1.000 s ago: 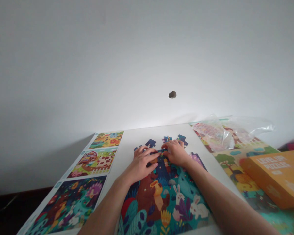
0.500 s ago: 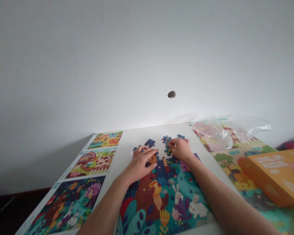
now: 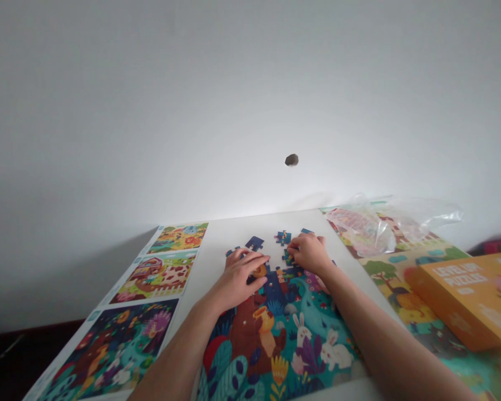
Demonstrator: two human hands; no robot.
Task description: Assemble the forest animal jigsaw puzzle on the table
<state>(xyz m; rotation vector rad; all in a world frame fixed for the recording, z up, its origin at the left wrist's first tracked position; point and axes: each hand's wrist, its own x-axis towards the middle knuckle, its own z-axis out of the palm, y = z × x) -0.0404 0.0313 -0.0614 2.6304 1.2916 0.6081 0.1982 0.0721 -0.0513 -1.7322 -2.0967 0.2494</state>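
A partly joined jigsaw puzzle (image 3: 271, 328) with a bear and white rabbits lies on the white table (image 3: 229, 231). My left hand (image 3: 241, 278) rests on its upper left part, fingers spread. At the top edge my right hand (image 3: 310, 252) has its fingers pinched on a small dark puzzle piece (image 3: 289, 257), partly hidden by the fingertips. Just above sits a loose blue piece (image 3: 283, 238). Another dark piece (image 3: 255, 243) lies above my left hand, and a blue one (image 3: 307, 231) is partly behind my right hand.
Printed picture sheets (image 3: 154, 278) line the left side. To the right are an orange puzzle box (image 3: 471, 301), a colourful picture sheet (image 3: 384, 278) and a crumpled clear plastic bag (image 3: 371, 231). A white wall (image 3: 234, 111) with a hole stands behind the table.
My right hand has shifted slightly right, and the piece at its fingertips now lies apart from the blue piece above. My left hand has stayed in place.
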